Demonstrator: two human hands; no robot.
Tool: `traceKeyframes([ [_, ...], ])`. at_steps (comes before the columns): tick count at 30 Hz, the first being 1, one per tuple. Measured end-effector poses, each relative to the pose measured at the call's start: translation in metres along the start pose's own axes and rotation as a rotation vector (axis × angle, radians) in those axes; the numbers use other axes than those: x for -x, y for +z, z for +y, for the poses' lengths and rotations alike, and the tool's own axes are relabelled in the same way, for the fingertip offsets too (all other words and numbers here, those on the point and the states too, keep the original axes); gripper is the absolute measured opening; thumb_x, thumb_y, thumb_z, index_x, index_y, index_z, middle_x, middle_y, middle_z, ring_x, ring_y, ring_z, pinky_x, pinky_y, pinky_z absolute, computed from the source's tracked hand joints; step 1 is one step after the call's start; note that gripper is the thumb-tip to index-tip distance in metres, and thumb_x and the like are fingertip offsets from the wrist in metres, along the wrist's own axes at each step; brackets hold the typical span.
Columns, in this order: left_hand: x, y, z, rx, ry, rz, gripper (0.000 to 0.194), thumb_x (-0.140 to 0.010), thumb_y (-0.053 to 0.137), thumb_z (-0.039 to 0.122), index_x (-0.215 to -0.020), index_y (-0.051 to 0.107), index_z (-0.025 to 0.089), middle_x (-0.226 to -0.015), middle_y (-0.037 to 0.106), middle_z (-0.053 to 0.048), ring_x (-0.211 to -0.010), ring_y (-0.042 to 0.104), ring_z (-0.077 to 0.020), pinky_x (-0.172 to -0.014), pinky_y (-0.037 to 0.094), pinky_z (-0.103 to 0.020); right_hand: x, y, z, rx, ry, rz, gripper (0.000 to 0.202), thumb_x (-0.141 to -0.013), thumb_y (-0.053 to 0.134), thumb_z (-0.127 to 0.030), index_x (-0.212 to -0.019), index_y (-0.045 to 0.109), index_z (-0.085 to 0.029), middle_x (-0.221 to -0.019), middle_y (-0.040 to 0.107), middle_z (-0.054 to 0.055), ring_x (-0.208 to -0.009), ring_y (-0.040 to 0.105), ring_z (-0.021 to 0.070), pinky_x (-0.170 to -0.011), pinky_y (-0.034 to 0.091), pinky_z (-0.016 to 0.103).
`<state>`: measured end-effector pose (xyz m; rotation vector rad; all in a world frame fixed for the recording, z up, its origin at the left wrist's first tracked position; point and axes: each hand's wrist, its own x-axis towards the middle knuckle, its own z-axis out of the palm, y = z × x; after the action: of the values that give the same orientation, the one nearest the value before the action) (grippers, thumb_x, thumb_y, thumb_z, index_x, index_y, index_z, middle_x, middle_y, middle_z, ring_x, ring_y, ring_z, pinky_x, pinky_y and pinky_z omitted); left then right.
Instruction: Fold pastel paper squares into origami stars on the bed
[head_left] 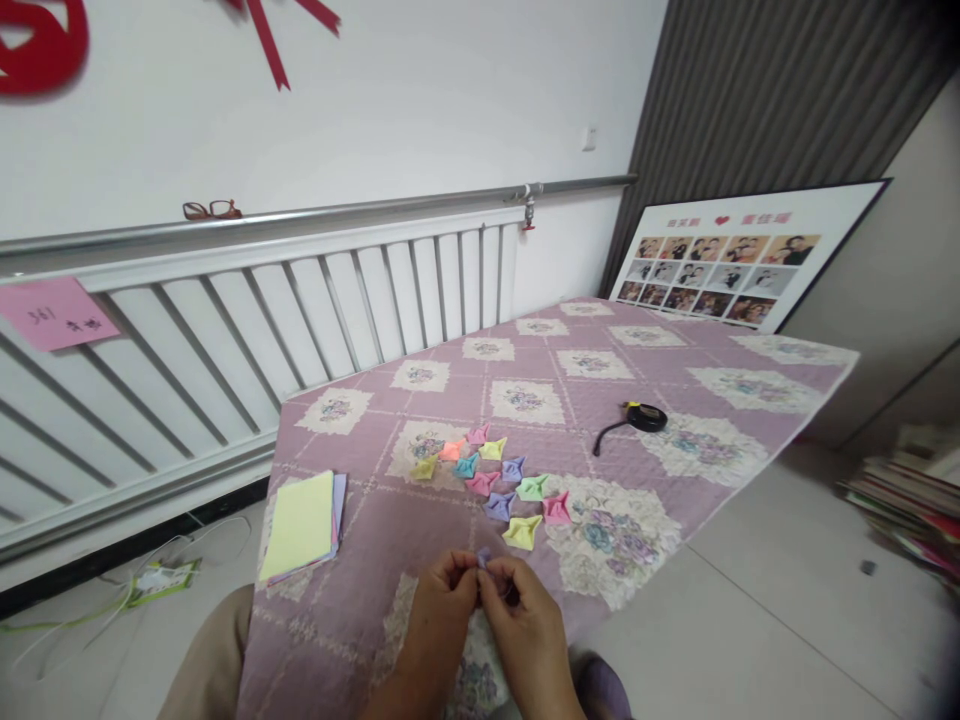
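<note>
While left hand (pixel 448 588) and right hand (pixel 521 605) pinch purple paper (pixel 484 555), each grip closed on it, folded papers (pixel 484 483) lie just beyond, paper stack (pixel 300 525) leftward, on cloth-covered desk (pixel 409 520).

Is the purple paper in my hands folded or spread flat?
Folded: only a small, raised bit of paper shows between the left hand and right hand; the rest is hidden.

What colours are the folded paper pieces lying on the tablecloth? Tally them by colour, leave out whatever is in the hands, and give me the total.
Pink pieces: 3
Yellow pieces, one darker: 3
Lavender pieces: 2
Orange piece: 1
Teal piece: 1
Green piece: 1
Total: 11
</note>
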<state>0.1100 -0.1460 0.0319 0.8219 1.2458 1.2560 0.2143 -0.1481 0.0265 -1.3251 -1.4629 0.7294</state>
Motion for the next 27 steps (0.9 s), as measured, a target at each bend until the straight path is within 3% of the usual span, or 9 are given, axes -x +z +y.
traceKeyframes([
  [13,0.0028,0.0005,0.0027,-0.090,0.024,0.011,0.015,-0.066,0.063,0.028,-0.075,0.065,0.016,-0.070,0.068,-0.002,-0.072,0.061,-0.0186,-0.070,0.047,-0.027,-0.0004,-0.0021,0.0008,0.087,-0.116,-0.019,0.024,-0.086,0.053,-0.033,-0.065,0.057,-0.022,-0.069,0.056,0.000,-0.066,0.056,0.0159,-0.060,0.044,0.026],
  [19,0.0009,-0.0001,0.0002,-0.086,0.024,0.001,0.017,-0.067,0.063,0.031,-0.075,0.065,0.016,-0.067,0.065,0.000,-0.068,0.059,-0.0170,-0.066,0.045,-0.026,-0.0008,-0.0028,0.0019,0.090,-0.134,-0.032,0.023,-0.089,0.048,-0.032,-0.070,0.057,-0.023,-0.074,0.056,0.001,-0.071,0.055,0.0171,-0.065,0.044,0.028],
  [27,0.0013,0.0006,-0.0035,-0.074,0.024,-0.036,0.020,-0.069,0.064,0.033,-0.075,0.064,0.014,-0.068,0.065,-0.001,-0.068,0.058,-0.0159,-0.066,0.045,-0.026,-0.0026,-0.0047,0.0039,0.153,-0.160,0.035,0.019,-0.086,0.052,-0.031,-0.070,0.058,-0.023,-0.081,0.057,0.004,-0.083,0.052,0.0218,-0.075,0.041,0.034],
])
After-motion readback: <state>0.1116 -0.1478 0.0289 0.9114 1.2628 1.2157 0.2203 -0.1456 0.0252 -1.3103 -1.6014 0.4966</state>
